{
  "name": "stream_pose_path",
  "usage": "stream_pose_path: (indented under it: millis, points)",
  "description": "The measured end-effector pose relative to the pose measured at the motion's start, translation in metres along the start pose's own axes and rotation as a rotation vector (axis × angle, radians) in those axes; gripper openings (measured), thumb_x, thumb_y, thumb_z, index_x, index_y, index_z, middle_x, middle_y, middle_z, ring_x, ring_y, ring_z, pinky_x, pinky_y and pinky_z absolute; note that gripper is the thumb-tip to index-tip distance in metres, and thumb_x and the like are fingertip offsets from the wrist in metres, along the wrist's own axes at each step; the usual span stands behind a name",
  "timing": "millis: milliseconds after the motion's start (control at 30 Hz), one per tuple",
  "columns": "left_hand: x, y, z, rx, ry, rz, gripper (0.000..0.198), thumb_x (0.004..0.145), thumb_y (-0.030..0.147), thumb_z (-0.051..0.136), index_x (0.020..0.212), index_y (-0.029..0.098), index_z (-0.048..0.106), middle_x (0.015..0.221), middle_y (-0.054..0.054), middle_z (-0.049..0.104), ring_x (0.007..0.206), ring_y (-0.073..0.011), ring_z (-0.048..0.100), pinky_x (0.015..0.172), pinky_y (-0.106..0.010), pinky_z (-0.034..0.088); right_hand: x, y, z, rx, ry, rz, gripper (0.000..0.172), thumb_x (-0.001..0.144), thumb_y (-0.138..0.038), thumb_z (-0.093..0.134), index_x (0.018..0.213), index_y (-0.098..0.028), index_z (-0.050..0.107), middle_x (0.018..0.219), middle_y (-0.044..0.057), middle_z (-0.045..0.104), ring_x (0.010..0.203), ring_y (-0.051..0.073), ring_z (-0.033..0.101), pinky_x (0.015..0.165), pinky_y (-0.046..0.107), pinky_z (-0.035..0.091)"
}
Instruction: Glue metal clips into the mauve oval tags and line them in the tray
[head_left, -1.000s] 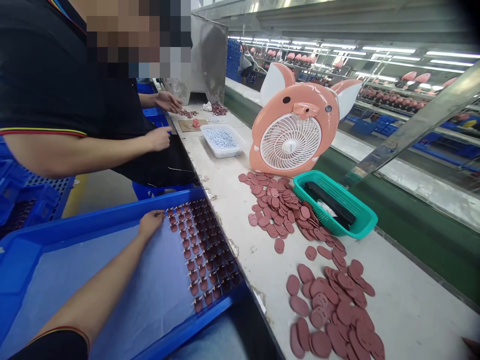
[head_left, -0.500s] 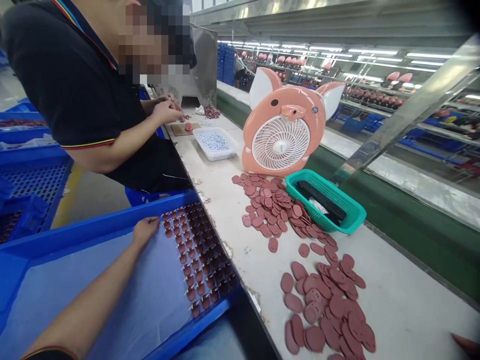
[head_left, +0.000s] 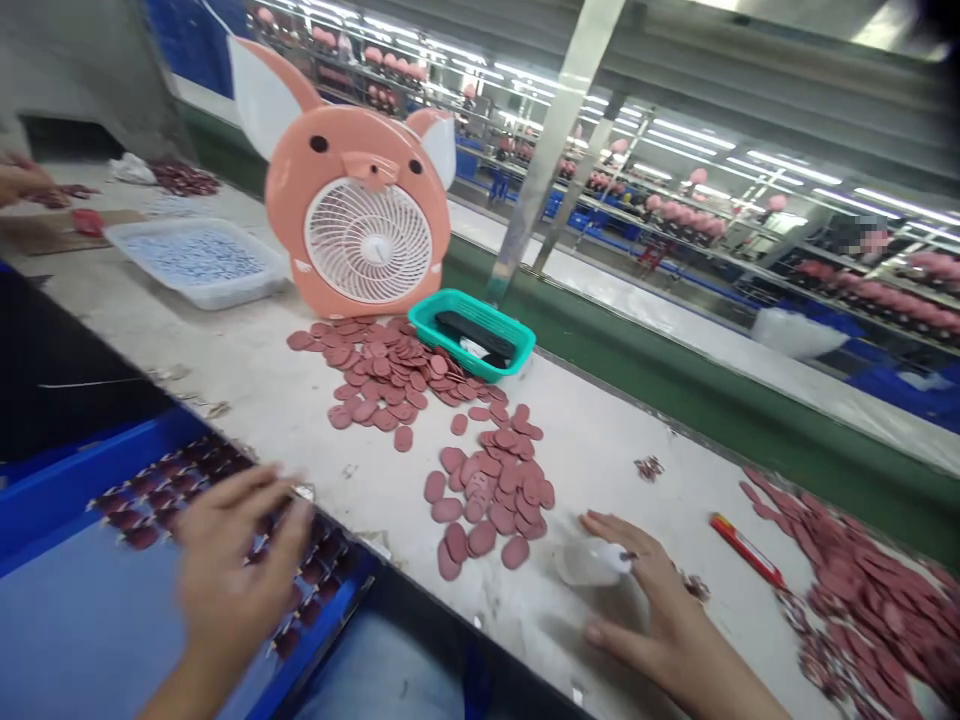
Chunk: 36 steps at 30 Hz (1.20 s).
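My left hand [head_left: 232, 560] is blurred over the rows of dark reddish oval pieces [head_left: 169, 490] in a blue tray [head_left: 90, 475], near the tray's rim. A small metal bit [head_left: 304, 491] shows at its fingertips. My right hand [head_left: 664, 625] rests on the white bench [head_left: 600, 440], fingers apart around a small clear plastic bottle [head_left: 592, 562] lying on its side. Loose pink oval pieces [head_left: 487, 495] lie just left of that bottle, and a larger pile [head_left: 862, 600] lies to the right.
A pig-shaped pink fan [head_left: 352, 210] stands behind another pink pile [head_left: 382, 375]. Nearby are a teal basket [head_left: 472, 335], a white tray of small pieces [head_left: 195, 262], and a red marker [head_left: 746, 550]. A co-worker's hand [head_left: 22, 180] is at far left.
The view has swung right, so the co-worker has mostly left the frame. My right hand has come in from the lower right to the bottle. My left hand stays over the blue tray.
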<state>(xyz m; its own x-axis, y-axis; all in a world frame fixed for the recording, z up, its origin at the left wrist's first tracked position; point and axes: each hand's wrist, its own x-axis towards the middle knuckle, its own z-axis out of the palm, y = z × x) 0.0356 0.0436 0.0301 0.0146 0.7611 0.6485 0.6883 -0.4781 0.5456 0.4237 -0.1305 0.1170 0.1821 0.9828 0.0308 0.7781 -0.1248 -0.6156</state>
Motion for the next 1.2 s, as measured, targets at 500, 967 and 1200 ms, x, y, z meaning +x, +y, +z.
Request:
stream_pose_path:
  millis: [500, 967, 1200]
  points:
    - [-0.043, 0.103, 0.019, -0.195, -0.320, 0.585, 0.042, 0.088, 0.023, 0.074, 0.124, 0.044, 0.072, 0.102, 0.000, 0.083, 0.091, -0.0271, 0.069, 0.103, -0.044, 0.026, -0.063, -0.037, 0.068, 0.685, 0.593, 0.276, 0.038, 0.091, -0.048, 0.068, 0.119, -0.023, 0.061, 0.115, 0.009, 0.069, 0.107, 0.025, 0.066, 0.094, 0.038, 0.052]
    - [-0.055, 0.187, -0.005, -1.072, -0.894, -0.693, 0.021, 0.079, 0.052, 0.080, 0.080, 0.031, 0.084, 0.073, -0.004, 0.068, 0.065, -0.0188, 0.058, 0.061, -0.029, 0.050, -0.063, -0.091, 0.084, 1.322, 0.248, 0.217, 0.037, 0.078, -0.034, 0.084, 0.101, -0.025, 0.055, 0.076, -0.005, 0.062, 0.049, 0.005, 0.045, 0.043, 0.016, 0.035]
    - [-0.057, 0.191, -0.002, -1.548, -1.139, -0.794, 0.027, 0.075, 0.048, 0.086, 0.093, 0.029, 0.082, 0.075, -0.001, 0.066, 0.067, -0.0196, 0.065, 0.064, -0.033, 0.056, -0.068, -0.081, 0.088, 1.393, 0.007, 0.294, 0.053, 0.076, -0.053, 0.080, 0.106, -0.026, 0.046, 0.063, -0.008, 0.055, 0.044, 0.009, 0.047, 0.036, 0.016, 0.035]
